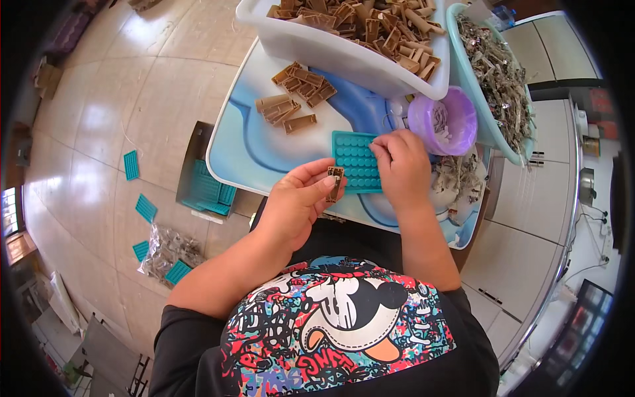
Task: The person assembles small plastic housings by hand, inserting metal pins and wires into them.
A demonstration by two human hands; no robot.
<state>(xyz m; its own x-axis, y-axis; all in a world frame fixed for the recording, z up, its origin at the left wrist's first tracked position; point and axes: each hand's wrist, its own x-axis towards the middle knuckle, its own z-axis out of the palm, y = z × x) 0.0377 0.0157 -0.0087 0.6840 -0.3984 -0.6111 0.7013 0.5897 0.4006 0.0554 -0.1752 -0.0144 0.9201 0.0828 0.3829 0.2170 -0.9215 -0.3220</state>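
A black short-sleeved shirt [423, 377] is worn. Its front is covered by a colourful, graffiti-like cartoon print [340, 317].

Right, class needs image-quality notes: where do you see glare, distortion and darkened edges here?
Head view: pale glare patches on the tiled floor, upper left; head view: the cabinets at right bend with the fisheye lens; head view: corners fall to black, while the left hand is evenly lit.
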